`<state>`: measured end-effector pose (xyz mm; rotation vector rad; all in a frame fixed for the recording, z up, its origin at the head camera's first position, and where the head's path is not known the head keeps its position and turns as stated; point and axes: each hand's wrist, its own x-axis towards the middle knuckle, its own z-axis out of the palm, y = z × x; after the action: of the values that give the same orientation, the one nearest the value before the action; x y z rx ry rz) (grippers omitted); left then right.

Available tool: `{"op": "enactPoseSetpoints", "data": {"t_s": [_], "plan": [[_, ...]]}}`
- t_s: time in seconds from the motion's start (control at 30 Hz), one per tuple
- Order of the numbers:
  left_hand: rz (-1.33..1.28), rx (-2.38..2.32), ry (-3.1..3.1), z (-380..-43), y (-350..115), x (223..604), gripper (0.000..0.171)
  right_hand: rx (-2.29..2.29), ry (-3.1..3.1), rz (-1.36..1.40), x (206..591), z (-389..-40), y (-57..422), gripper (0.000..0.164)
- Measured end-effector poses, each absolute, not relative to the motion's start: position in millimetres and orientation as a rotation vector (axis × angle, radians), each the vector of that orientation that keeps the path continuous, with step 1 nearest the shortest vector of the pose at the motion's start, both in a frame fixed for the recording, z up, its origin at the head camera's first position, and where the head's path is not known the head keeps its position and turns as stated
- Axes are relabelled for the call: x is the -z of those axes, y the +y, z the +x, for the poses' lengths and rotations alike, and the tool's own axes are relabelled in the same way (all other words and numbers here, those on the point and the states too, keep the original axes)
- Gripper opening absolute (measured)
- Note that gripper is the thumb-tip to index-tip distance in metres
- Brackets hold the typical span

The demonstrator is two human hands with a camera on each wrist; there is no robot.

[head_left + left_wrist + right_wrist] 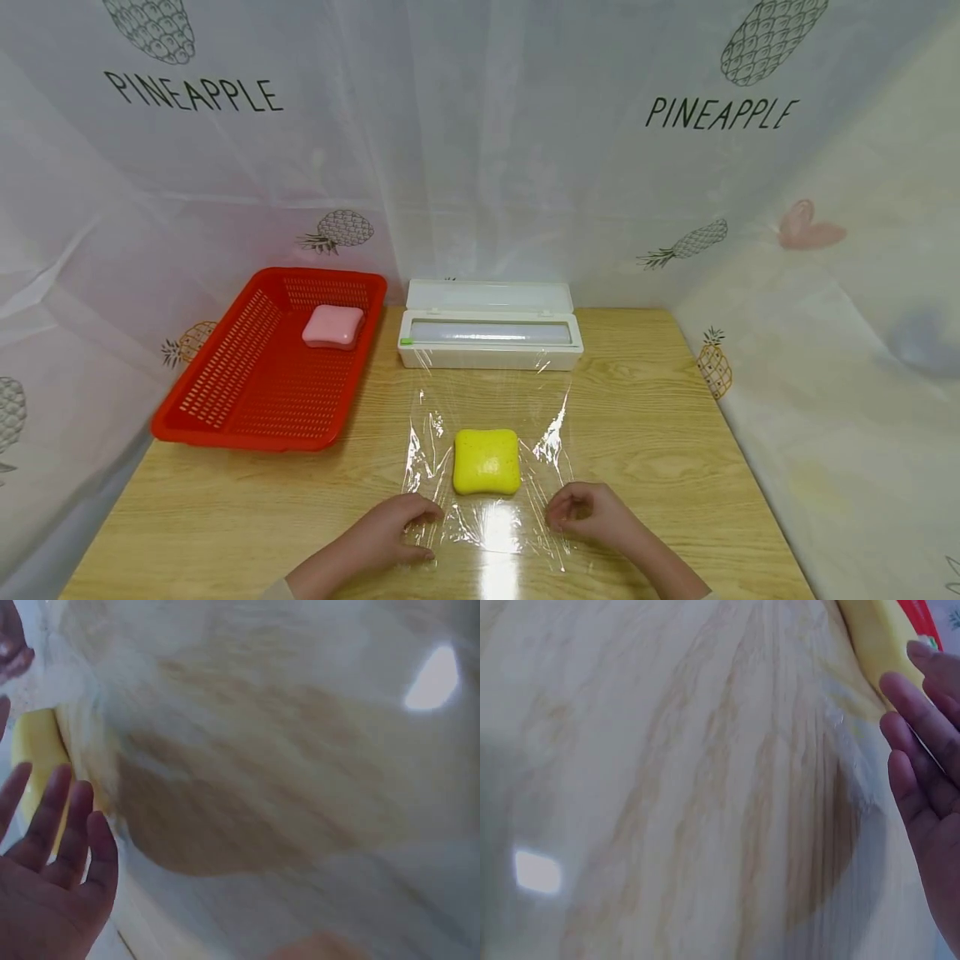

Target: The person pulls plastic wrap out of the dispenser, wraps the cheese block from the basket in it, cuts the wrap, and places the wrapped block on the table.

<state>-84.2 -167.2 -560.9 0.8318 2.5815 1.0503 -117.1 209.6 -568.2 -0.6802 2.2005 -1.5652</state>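
Observation:
A sheet of clear cling film [551,442] runs from a white film dispenser [491,358] toward the front of the wooden table. A yellow sponge [486,462], square with inward-curving sides, sits within the sheet's area; whether film covers its top I cannot tell. By the sheet's front left corner is my left hand [393,529], its fingers loosely bent and apart from the thumb. My right hand [588,512] is at the opposite edge, thumb and forefinger bent toward each other. In the right wrist view its fingers [922,750] look relaxed, with nothing visibly gripped.
Left of the dispenser stands a red plastic basket [345,400] with a pink sponge [333,325] in it. The dispenser's lid [487,295] is raised, and a film roll [491,332] shows inside. A pineapple-print cloth [480,167] hangs behind and beside the table [660,450].

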Motion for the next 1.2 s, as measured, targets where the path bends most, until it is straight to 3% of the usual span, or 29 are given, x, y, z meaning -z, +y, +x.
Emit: {"op": "enactPoseSetpoints", "data": {"t_s": [0.27,0.43,0.83,1.2], "plan": [[0.994,-0.804,2.8,-73,-183,570,0.047,1.369,2.547,-1.117,580,-112,233,0.024],[0.997,-0.762,2.835,-69,-194,577,0.051,1.314,2.578,-1.222,585,-107,242,0.021],[1.006,-0.894,2.79,-67,-209,589,0.033,1.16,2.612,-1.238,589,-94,255,0.027],[1.024,-0.98,2.759,-68,-210,589,0.017,1.232,2.571,-1.103,590,-88,255,0.018]]}}
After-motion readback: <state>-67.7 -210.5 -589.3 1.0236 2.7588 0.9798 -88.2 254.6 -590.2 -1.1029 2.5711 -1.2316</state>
